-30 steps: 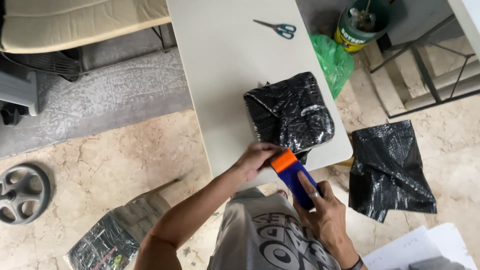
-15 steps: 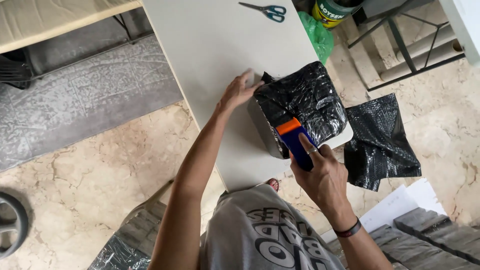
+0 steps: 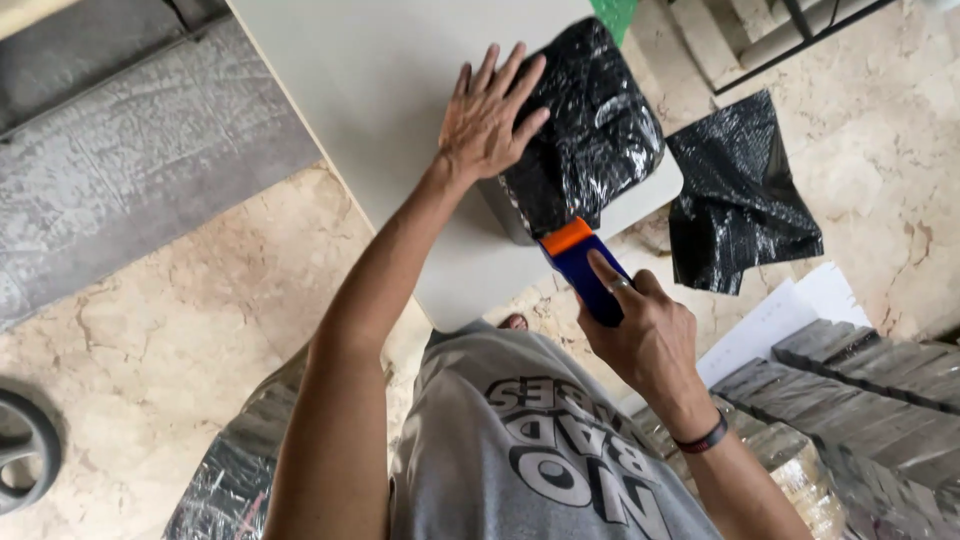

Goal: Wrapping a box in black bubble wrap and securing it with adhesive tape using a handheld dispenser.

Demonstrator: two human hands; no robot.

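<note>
A parcel wrapped in shiny black plastic (image 3: 590, 130) lies at the near right corner of a white table (image 3: 380, 90). My left hand (image 3: 488, 115) rests flat on the parcel's left edge, fingers spread, pressing it down. My right hand (image 3: 640, 325) grips a blue tape dispenser with an orange head (image 3: 580, 262), whose head touches the parcel's near edge. A ring shows on my right forefinger, which lies along the dispenser, and a dark band sits on that wrist.
A crumpled black plastic bag (image 3: 745, 195) lies on the marble floor to the right of the table. White paper sheets (image 3: 780, 315) and wrapped grey blocks (image 3: 860, 370) sit near right. A grey mat (image 3: 130, 150) lies left, and a wheel (image 3: 25, 455) at the far left.
The view has closed in on the table corner. My left hand moved from the parcel's far left corner to lie flat on it. The dispenser slid down to the parcel's near edge.
</note>
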